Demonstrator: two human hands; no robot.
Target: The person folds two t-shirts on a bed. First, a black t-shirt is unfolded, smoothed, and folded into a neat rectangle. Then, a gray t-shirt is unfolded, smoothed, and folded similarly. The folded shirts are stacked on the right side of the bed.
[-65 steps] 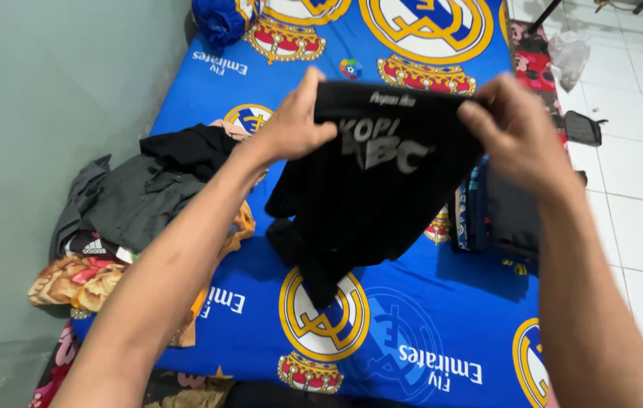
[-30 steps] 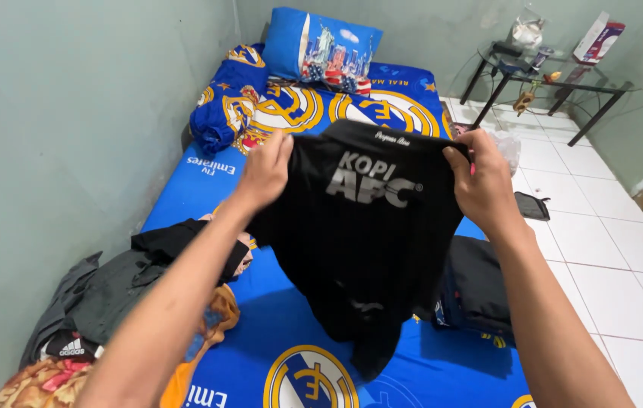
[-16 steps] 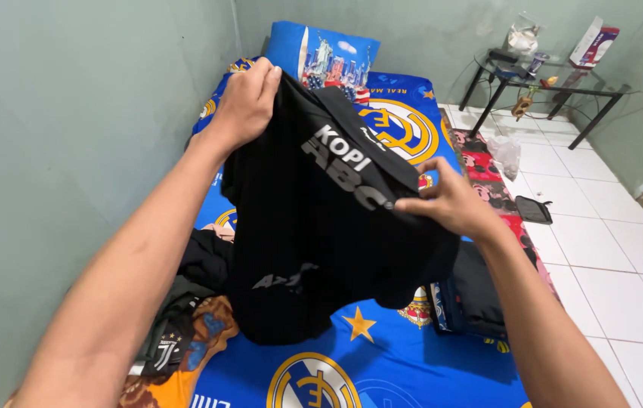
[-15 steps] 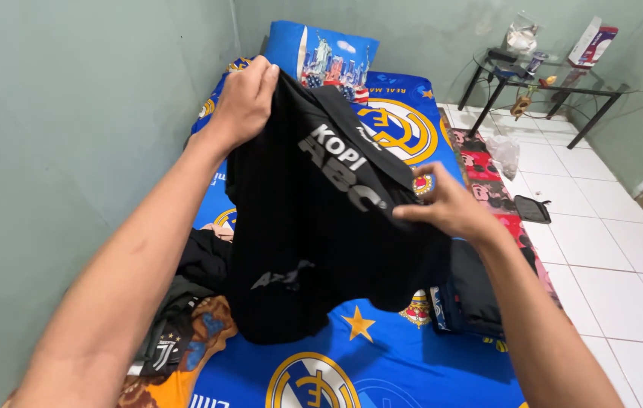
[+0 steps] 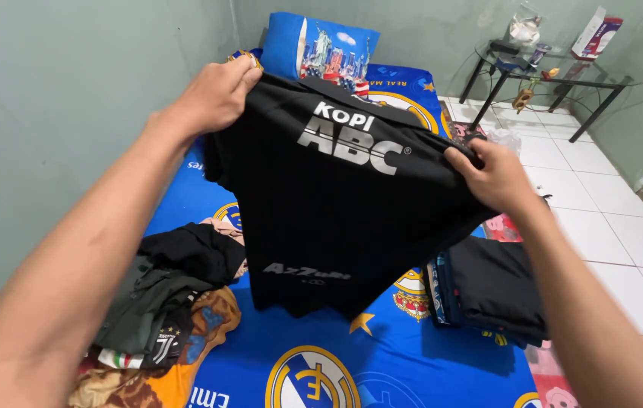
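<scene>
Left hand: the left hand (image 5: 214,94), upper left of centre, is clenched on one top corner of the black shirt (image 5: 336,211), fingers curled over the cloth.
Right hand: the right hand (image 5: 491,174), right of centre and lower in the frame, pinches the opposite edge of the shirt between thumb and fingers.
Shirt: held up in the air across the middle of the frame, stretched between both hands — pale lettering faces the camera, the hem hangs loose above the blue patterned bedsheet (image 5: 382,363).
Left of frame: a heap of unfolded clothes (image 5: 163,291) lies on the bed, dark pieces on top, an orange patterned cloth under them.
Right of frame: a stack of folded dark clothes (image 5: 488,291) sits at the bed's edge, just beside the white tiled floor (image 5: 624,227).
Top of frame: a blue pillow (image 5: 321,47) against the wall; a black-framed glass table (image 5: 556,72) in the upper right corner.
Doing it well: I judge the cloth hangs askew, since the right hand grips lower than the left — levelling both hands and keeping it taut would let the shirt fall flat and crease-free.
</scene>
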